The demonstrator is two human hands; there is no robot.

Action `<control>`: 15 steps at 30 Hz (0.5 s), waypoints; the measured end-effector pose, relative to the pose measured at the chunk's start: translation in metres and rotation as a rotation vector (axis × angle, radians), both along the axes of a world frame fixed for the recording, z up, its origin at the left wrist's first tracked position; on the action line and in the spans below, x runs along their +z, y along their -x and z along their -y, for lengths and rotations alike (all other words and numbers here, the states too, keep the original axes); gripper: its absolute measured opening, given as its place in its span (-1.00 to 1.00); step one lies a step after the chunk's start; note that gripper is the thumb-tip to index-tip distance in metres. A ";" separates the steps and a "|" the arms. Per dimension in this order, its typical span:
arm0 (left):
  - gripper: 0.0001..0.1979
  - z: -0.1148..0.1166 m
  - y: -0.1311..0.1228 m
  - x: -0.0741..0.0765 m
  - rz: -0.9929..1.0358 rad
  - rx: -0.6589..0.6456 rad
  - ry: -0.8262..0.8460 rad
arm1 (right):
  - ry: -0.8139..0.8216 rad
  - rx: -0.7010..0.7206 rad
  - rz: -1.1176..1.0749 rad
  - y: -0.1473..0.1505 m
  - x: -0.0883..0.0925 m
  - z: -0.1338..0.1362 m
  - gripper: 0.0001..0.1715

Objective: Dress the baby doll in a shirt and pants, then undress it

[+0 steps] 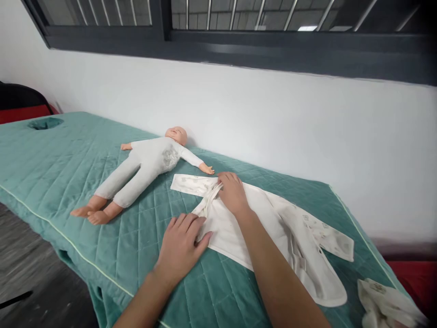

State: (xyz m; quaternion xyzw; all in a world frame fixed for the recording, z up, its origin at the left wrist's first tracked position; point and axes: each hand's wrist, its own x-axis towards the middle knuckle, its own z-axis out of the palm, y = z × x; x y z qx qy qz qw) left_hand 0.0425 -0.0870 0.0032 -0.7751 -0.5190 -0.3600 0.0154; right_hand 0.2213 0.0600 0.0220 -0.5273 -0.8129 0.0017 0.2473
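A white baby jacket (pixel 252 200) with a faint print on its sleeves lies spread open on the green quilted cover. My left hand (pixel 182 246) is at its near left edge, fingers curled in and the thumb close by, holding the cloth there. Farther up, my right hand (pixel 232 192) is closed on bunched fabric beside the printed left sleeve; its fingertips are partly hidden. Just beyond the jacket, a baby doll (pixel 146 168) in a white bodysuit lies on its back, one hand near that sleeve.
The green quilted cover (pixel 143 241) drapes over a bed with a face hole (pixel 45 123) at the far left. A crumpled printed cloth (pixel 385 300) lies at the lower right corner. A white wall (pixel 273 118) with a barred window borders the far side.
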 end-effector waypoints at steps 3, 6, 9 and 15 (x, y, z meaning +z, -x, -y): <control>-0.76 0.009 -0.008 -0.004 -0.137 0.155 0.093 | -0.032 -0.081 -0.003 -0.005 0.002 0.011 -0.76; -0.89 0.010 -0.010 -0.003 -0.178 0.213 0.112 | -0.051 -0.129 0.011 -0.011 0.003 0.023 -0.74; -0.84 0.014 -0.015 0.003 -0.163 0.163 0.043 | -0.073 -0.195 0.010 -0.018 0.001 0.033 -0.69; -0.84 0.031 -0.047 0.008 -0.179 0.005 -0.061 | -0.082 -0.299 -0.081 -0.037 -0.003 0.041 -0.66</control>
